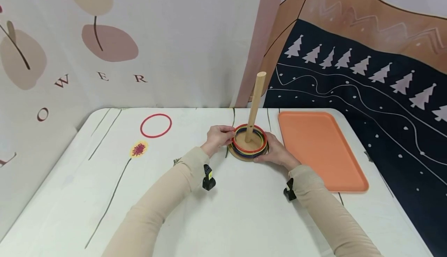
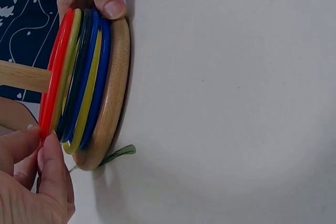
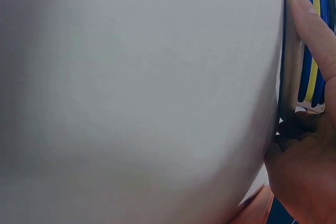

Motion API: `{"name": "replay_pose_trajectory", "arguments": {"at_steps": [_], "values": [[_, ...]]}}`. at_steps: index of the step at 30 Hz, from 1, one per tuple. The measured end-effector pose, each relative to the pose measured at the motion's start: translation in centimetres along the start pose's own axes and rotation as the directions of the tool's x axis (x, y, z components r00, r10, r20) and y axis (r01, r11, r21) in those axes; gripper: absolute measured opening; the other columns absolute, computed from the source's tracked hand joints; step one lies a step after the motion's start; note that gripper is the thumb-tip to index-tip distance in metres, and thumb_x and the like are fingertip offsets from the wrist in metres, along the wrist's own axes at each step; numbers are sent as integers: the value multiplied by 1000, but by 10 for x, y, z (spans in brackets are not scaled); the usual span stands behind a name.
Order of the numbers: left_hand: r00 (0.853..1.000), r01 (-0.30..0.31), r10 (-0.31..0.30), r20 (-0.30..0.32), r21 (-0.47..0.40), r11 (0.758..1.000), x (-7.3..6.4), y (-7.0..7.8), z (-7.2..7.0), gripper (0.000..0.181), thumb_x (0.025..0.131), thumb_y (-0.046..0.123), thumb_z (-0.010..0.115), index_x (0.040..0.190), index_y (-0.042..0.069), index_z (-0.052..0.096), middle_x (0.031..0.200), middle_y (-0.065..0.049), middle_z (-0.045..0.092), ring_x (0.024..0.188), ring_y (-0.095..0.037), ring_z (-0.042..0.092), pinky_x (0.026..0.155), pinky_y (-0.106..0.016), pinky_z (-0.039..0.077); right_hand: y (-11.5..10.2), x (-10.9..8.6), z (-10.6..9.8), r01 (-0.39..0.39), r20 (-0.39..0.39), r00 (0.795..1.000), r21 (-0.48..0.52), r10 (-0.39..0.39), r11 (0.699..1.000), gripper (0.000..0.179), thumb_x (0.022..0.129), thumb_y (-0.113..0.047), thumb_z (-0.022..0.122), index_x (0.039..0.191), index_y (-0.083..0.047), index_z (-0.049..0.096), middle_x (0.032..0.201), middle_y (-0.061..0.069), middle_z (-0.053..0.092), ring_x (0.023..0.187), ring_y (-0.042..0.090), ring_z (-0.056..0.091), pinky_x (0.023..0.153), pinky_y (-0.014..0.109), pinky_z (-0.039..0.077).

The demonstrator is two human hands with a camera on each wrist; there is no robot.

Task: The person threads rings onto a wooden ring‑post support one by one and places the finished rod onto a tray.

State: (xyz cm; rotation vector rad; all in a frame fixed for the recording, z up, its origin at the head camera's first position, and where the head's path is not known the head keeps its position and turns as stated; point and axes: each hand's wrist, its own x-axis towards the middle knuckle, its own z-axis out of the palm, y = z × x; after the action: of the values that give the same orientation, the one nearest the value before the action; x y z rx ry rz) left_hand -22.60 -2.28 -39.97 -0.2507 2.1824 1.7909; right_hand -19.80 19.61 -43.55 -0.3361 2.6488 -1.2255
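Observation:
A wooden post [image 1: 256, 102] rises from a round wooden base [image 2: 119, 77], with a stack of coloured rings around its foot. Topmost is a red ring [image 2: 59, 61]; beneath it lie yellow, dark green and blue rings [image 2: 103, 66]. At the stack's left side, my left hand [image 1: 218, 137] pinches the red ring's edge between thumb and fingers. My right hand [image 1: 278, 152] holds the base from the right, its thumb along the base's near edge in the right wrist view. The other fingers are partly hidden behind the stack.
A separate red ring [image 1: 154, 137] lies flat on the white table covering, left of the hands. To the right is an orange tray [image 1: 314, 148], close beside the right hand. A patterned cloth wall [image 1: 195, 55] stands behind the table.

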Motion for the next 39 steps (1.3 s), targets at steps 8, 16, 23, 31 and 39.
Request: {"name": "replay_pose_trajectory", "arguments": {"at_steps": [8, 16, 23, 31, 39], "values": [[1000, -4, 4, -4, -3, 1000, -3, -1, -3, 24, 88, 12, 66, 111, 4, 67, 108, -12, 66, 74, -8, 59, 72, -25, 57, 0, 0, 0, 24, -2, 1000, 5, -24, 1000, 104, 62, -13, 88, 145, -3, 27, 145, 20, 32, 137, 35, 25, 114, 53, 21], [999, -39, 36, -33, -73, 997, -3, -3, -15, 33, 91, 12, 63, 121, 1, 61, 110, -12, 62, 89, -15, 61, 83, -32, 56, 2, 1, 1, 18, -5, 1000, 4, -18, 1000, 105, 61, -13, 89, 146, -5, 28, 147, 19, 31, 138, 34, 24, 114, 51, 20], [994, -23, 4, -110, -177, 984, -1, -3, -48, 36, 91, 11, 62, 126, 3, 58, 119, -14, 59, 115, -28, 56, 88, -30, 54, 1, 1, 1, 12, -15, 1000, 1, -12, 1000, 106, 60, -14, 89, 146, -5, 28, 147, 19, 31, 138, 34, 25, 114, 52, 21], [968, -30, -21, -251, -200, 979, -4, -16, -114, 40, 94, 10, 57, 132, 2, 51, 121, -11, 55, 121, -25, 52, 95, -29, 49, 3, 1, 0, 31, -10, 999, 14, -30, 999, 105, 60, -12, 89, 145, -4, 28, 146, 20, 32, 137, 35, 25, 114, 52, 19], [893, 21, -97, -440, -175, 984, -9, -36, -189, 48, 90, 11, 63, 135, 4, 49, 90, 6, 50, 76, -3, 61, 80, -17, 54, 3, 2, 2, 34, -5, 999, 18, -34, 999, 105, 60, -12, 89, 145, -4, 28, 145, 19, 33, 136, 34, 26, 114, 51, 19]]}}
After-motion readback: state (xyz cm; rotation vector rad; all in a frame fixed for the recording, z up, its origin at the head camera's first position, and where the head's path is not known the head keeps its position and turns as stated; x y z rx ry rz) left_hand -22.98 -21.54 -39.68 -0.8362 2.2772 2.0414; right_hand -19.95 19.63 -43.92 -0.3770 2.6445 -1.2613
